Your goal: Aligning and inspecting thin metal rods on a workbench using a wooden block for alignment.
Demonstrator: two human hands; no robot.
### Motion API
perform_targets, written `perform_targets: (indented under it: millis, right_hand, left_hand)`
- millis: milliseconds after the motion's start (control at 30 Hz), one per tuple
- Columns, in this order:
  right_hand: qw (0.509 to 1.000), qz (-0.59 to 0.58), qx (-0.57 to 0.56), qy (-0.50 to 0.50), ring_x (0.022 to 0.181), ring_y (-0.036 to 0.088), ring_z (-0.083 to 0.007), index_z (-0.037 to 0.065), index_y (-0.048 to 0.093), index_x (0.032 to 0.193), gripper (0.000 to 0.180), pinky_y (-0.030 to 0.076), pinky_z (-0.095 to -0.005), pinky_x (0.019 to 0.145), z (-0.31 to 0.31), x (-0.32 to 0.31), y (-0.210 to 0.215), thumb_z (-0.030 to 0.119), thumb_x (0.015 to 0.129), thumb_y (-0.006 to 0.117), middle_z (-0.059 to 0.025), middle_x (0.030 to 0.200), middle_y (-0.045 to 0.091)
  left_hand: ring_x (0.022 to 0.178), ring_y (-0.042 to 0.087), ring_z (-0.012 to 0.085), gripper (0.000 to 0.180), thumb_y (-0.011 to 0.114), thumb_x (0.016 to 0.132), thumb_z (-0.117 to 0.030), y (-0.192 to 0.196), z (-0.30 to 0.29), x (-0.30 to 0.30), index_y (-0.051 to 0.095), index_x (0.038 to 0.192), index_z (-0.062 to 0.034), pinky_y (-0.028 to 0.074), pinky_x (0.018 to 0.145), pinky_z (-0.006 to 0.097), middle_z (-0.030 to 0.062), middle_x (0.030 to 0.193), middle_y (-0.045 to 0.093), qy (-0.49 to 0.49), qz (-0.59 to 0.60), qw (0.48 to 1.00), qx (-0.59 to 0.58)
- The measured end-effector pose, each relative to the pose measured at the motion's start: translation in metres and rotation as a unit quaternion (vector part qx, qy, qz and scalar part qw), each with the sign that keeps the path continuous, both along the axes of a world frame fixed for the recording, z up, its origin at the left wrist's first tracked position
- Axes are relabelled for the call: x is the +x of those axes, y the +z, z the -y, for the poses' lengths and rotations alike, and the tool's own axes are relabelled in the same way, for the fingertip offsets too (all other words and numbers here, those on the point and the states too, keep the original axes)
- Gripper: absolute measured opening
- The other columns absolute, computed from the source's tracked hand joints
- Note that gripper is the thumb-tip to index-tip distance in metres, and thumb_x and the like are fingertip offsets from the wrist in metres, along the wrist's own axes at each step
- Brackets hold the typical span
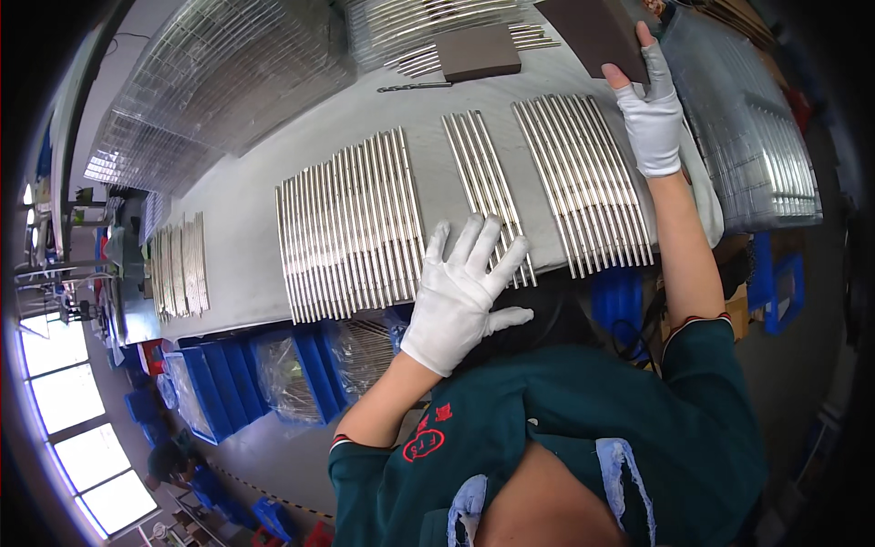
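Note:
My left hand [469, 296], in a white glove, lies with its fingers spread over the lower ends of a narrow group of silver metal rods [478, 159]. Nothing is gripped in it. At the upper right, my right hand [652, 105], in a white glove with bare thumb and fingertip, holds the edge of a dark brown rectangular block [592, 35]. A wider row of rods [351, 223] lies left of the narrow group, and another row [583, 182] lies to its right, below the block.
A second brown block [478, 53] rests across rods at the back, near a twist drill bit [415, 87]. Clear plastic trays [228, 82] are stacked at the left, with more trays [743, 128] at the right. Blue bins [205, 392] stand below the grey-covered table [241, 292].

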State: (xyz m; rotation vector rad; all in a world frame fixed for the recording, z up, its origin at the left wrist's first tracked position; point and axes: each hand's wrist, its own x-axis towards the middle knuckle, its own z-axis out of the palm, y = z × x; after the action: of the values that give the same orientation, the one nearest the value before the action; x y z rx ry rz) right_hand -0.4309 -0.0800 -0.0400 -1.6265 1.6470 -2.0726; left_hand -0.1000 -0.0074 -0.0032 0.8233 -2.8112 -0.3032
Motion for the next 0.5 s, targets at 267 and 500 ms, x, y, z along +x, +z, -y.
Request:
perform_targets:
  millis: [267, 500]
  right_hand:
    - [1.0, -0.024, 0.007, -0.017, 0.099, 0.061, -0.0063, 0.016, 0.047, 0.148, 0.065, 0.051, -0.0207, 0.083, -0.002, 0.0, 0.0, 0.009, 0.089, 0.075, -0.0015, 0.135, 0.06]
    - [1.0, -0.016, -0.003, -0.015, 0.096, 0.06, -0.0039, 0.016, 0.047, 0.148, 0.065, 0.049, -0.0188, 0.08, -0.001, -0.002, 0.0, 0.008, 0.089, 0.075, 0.0026, 0.135, 0.059]
  left_hand:
    - [0.137, 0.04, 0.0341, 0.09, 0.074, 0.072, -0.057, -0.007, 0.005, -0.032, 0.044, 0.144, -0.0121, 0.026, 0.114, 0.057, 0.0152, 0.143, 0.045, -0.067, -0.023, 0.997, 0.017]
    - [0.135, 0.041, 0.0364, 0.088, 0.073, 0.072, -0.059, -0.007, 0.006, -0.03, 0.045, 0.143, -0.0147, 0.025, 0.114, 0.058, 0.0148, 0.142, 0.046, -0.073, -0.022, 0.997, 0.006]
